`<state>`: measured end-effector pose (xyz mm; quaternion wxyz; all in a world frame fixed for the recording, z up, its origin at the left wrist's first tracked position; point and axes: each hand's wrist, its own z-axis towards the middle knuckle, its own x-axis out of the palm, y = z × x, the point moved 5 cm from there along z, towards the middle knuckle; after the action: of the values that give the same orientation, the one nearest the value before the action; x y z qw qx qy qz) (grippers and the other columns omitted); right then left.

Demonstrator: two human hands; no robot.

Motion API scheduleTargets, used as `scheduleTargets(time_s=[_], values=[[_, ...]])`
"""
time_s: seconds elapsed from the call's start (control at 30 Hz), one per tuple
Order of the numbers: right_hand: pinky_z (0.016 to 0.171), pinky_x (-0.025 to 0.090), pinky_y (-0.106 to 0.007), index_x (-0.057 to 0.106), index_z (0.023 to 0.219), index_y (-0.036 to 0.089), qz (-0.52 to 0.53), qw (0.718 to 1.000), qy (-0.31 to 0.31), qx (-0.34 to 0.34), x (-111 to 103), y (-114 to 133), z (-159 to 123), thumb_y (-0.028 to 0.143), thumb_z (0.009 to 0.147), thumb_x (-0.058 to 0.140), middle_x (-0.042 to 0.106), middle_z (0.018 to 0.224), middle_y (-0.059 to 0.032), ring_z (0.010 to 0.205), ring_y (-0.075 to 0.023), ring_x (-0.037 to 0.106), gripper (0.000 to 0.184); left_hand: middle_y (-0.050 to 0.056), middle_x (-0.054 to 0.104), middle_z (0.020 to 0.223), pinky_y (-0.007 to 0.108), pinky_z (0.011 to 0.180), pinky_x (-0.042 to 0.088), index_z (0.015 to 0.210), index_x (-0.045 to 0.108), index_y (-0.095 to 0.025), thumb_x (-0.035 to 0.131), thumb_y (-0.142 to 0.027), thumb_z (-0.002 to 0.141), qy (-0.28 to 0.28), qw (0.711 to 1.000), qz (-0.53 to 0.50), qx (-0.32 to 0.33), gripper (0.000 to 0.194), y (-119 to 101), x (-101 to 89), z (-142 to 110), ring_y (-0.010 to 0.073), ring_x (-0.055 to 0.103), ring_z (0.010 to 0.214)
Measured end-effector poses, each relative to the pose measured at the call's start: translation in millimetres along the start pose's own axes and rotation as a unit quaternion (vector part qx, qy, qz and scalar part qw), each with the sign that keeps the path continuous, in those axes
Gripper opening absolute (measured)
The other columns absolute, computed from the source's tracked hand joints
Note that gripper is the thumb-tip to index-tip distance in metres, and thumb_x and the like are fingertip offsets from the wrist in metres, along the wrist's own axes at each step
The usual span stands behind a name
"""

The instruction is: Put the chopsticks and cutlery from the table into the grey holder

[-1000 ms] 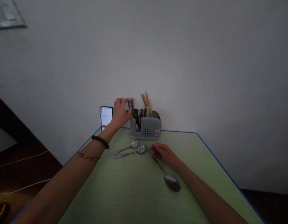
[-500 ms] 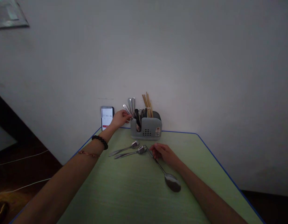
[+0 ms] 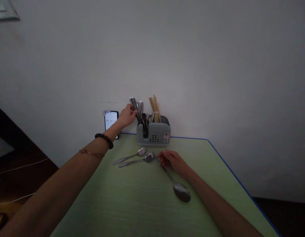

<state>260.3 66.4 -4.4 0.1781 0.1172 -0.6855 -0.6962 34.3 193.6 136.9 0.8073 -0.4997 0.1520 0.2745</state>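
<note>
My left hand (image 3: 128,115) is closed round metal cutlery handles (image 3: 133,102) at the left end of a grey cutlery holder (image 3: 157,133); its fingers partly hide them, and their lower ends are out of sight. More metal handles (image 3: 141,106) stand just right of it. My right hand (image 3: 172,161) rests low over the table, fingers curled at the upper handle of a large metal spoon (image 3: 182,192), whose bowl points toward me. Two smaller spoons (image 3: 125,159) (image 3: 134,162) lie side by side between my hands, bowls toward the right.
Wooden chopsticks (image 3: 155,107) and dark-handled utensils (image 3: 144,123) stand in the holder. Left of it, a phone (image 3: 111,119) with a timer on screen leans upright near the wall (image 3: 204,82). The green table (image 3: 132,197) has a blue edge. White cables (image 3: 19,166) run at lower left.
My left hand has risen slightly at the holder, and the leftmost metal handles have come up and more upright with it. My right hand and the spoons on the table stay put.
</note>
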Motion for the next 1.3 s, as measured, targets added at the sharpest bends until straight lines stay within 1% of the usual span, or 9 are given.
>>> scheduleTargets(time_s=[0.1,0.17,0.27,0.4,0.57,0.7,0.87,1.07,1.3], values=[[0.05,0.04,-0.024,0.064,0.079,0.015,-0.001,1.0,0.0,0.002,0,-1,0,0.06,0.076,0.055,0.055,0.06,0.002,0.052,-0.0088,0.05,0.046,0.008,0.062,0.089,0.034,0.075,0.05,0.099,0.044,-0.014,0.048,-0.02,0.084,0.037,0.996,0.085,0.005,0.016,-6,6.9,1,0.0198,0.063,0.082],[0.05,0.04,-0.023,0.064,0.078,0.015,0.0,1.0,-0.002,0.004,0,0,0,0.059,0.076,0.055,0.055,0.06,0.0021,0.052,-0.0087,0.05,0.045,0.008,0.062,0.088,0.033,0.073,0.05,0.097,0.043,-0.014,0.05,-0.02,0.083,0.05,0.994,0.101,0.0,0.016,-6,12.6,-3,0.0197,0.063,0.082],[0.05,0.04,-0.024,0.064,0.077,0.016,0.001,1.0,-0.008,0.006,1,0,0,0.06,0.076,0.056,0.055,0.059,0.0023,0.052,-0.0089,0.05,0.045,0.007,0.062,0.086,0.031,0.071,0.05,0.095,0.044,-0.015,0.052,-0.022,0.083,0.053,0.991,0.118,-0.01,0.017,-3,17.8,-11,0.0197,0.063,0.081],[0.05,0.039,-0.024,0.064,0.078,0.016,-0.003,1.0,-0.008,0.007,2,0,1,0.06,0.075,0.055,0.054,0.059,0.0025,0.051,-0.0088,0.049,0.045,0.009,0.064,0.088,0.031,0.07,0.05,0.101,0.043,-0.014,0.05,-0.026,0.084,0.048,0.986,0.156,-0.028,0.022,2,15.9,-19,0.0204,0.064,0.081],[0.05,0.039,-0.024,0.063,0.078,0.016,-0.004,1.0,-0.005,0.006,2,0,1,0.061,0.075,0.055,0.054,0.059,0.0025,0.052,-0.0091,0.049,0.045,0.013,0.067,0.094,0.03,0.071,0.049,0.101,0.052,-0.011,0.058,-0.042,0.077,0.059,0.975,0.211,-0.035,0.039,3,14.8,-22,0.0252,0.064,0.087],[0.05,0.04,-0.024,0.063,0.078,0.016,-0.005,1.0,-0.004,0.007,2,1,0,0.062,0.074,0.056,0.054,0.059,0.0021,0.052,-0.0093,0.049,0.047,0.01,0.07,0.09,0.029,0.074,0.049,0.086,0.063,-0.017,0.058,-0.046,0.075,0.071,0.968,0.237,-0.034,0.032,3,18.4,-20,0.0261,0.065,0.091],[0.051,0.04,-0.024,0.063,0.078,0.015,-0.012,1.0,-0.005,0.006,3,4,-1,0.062,0.075,0.055,0.054,0.058,0.0022,0.052,-0.0091,0.049,0.047,0.011,0.07,0.086,0.03,0.072,0.05,0.079,0.066,-0.015,0.059,-0.036,0.075,0.058,0.972,0.227,-0.029,0.023,-2,15.3,-16,0.0277,0.066,0.088],[0.05,0.039,-0.024,0.062,0.078,0.016,-0.015,1.0,0.001,0.005,5,7,-2,0.061,0.075,0.054,0.054,0.057,0.0023,0.051,-0.0094,0.048,0.046,0.009,0.069,0.086,0.024,0.052,0.052,0.088,0.058,-0.013,0.058,-0.036,0.08,0.078,0.987,0.142,-0.009,0.024,0,15.2,-20,0.0177,0.067,0.062],[0.051,0.039,-0.024,0.063,0.077,0.016,-0.022,1.0,-0.01,0.006,5,8,-4,0.06,0.075,0.055,0.053,0.059,0.002,0.052,-0.0095,0.048,0.046,0.007,0.067,0.078,0.025,0.049,0.05,0.079,0.053,-0.017,0.067,-0.034,0.074,0.088,0.99,0.114,0.013,0.023,5,17.7,-17,0.0177,0.064,0.059]])
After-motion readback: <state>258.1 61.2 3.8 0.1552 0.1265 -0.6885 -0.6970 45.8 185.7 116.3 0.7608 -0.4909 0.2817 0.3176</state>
